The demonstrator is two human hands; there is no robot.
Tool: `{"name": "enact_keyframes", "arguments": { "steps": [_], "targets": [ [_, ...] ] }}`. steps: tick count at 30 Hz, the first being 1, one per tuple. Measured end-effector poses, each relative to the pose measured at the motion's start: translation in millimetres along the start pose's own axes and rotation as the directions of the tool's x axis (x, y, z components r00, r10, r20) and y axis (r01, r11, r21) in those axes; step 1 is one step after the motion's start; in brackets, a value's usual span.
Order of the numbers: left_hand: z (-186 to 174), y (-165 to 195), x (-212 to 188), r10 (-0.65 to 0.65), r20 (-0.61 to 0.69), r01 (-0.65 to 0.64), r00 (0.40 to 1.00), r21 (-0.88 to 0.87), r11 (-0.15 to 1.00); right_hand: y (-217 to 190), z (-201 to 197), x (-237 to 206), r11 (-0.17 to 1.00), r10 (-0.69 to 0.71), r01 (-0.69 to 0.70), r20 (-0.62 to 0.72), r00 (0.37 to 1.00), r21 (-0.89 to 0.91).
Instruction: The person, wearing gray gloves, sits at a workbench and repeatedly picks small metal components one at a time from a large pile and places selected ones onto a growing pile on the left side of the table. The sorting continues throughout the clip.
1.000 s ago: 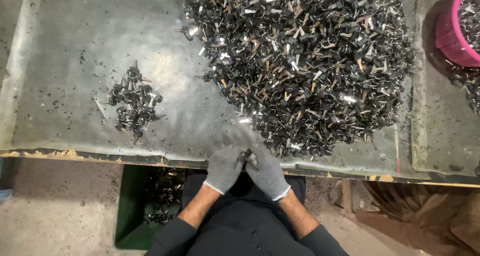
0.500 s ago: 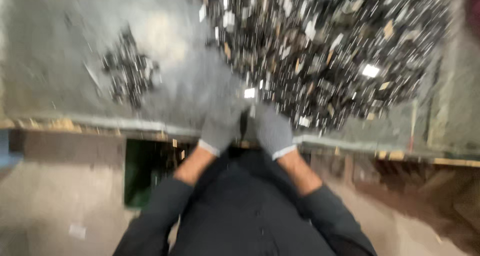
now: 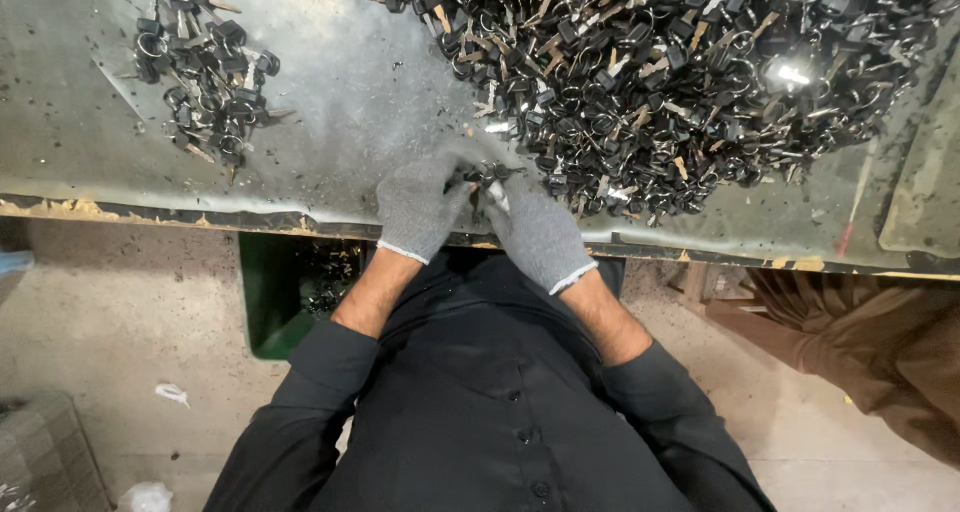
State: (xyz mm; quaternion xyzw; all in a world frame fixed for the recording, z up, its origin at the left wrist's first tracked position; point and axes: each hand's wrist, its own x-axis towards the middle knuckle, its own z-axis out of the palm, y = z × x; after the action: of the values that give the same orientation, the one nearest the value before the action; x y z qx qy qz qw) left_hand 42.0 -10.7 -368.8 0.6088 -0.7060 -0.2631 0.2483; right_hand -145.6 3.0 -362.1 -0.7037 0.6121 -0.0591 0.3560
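Two grey knit-gloved hands meet at the near edge of the grey, scratched metal table [image 3: 330, 102]. The left hand [image 3: 418, 210] and the right hand [image 3: 535, 234] are pressed close together, and both pinch one small black-headed metal key on a ring [image 3: 487, 175]. The key sits right between the fingertips, so both hands are just as near to it. It is too small and too hidden to tell which way its long side points.

The big shiny heap of black-headed keys and rings [image 3: 680, 72] lies just past the hands, farther in on the table and toward the right hand's side. Its near edge almost touches the gloves, so the right hand is the nearer one to it.

The small pile of dark keys [image 3: 205, 72] lies on the same table, well apart on the left hand's side.

Under the table's near edge, below the left hand, stands a green bin [image 3: 275, 302] with some shiny bits inside.
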Motion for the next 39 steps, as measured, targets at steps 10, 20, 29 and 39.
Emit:
{"name": "enact_keyframes", "arguments": {
  "steps": [10, 20, 29, 39],
  "targets": [
    [-11.2, 15.6, 6.3, 0.225, -0.091, -0.226, 0.97, 0.006, 0.974, -27.8, -7.8, 7.5, 0.957, -0.065, 0.051, -0.037, 0.997, -0.286],
    [-6.5, 6.2, -9.7, 0.299, -0.091, -0.297, 0.95, 0.04, 0.954, -39.2, -14.2, -3.6, 0.981, 0.035, -0.044, -0.051, 0.998, -0.187],
    [-8.0, 14.0, -14.5, 0.403, -0.178, -0.385, 0.898, 0.128, 0.914, -37.0, -20.6, -10.1, 0.975, -0.118, 0.096, -0.102, 0.988, -0.199],
    [34.8, -22.2, -39.2, 0.317, -0.115, -0.278, 0.941, 0.268, 0.922, 18.4, 35.1, -7.7, 0.955, -0.176, 0.119, -0.196, 0.965, -0.273]
  ]
}}
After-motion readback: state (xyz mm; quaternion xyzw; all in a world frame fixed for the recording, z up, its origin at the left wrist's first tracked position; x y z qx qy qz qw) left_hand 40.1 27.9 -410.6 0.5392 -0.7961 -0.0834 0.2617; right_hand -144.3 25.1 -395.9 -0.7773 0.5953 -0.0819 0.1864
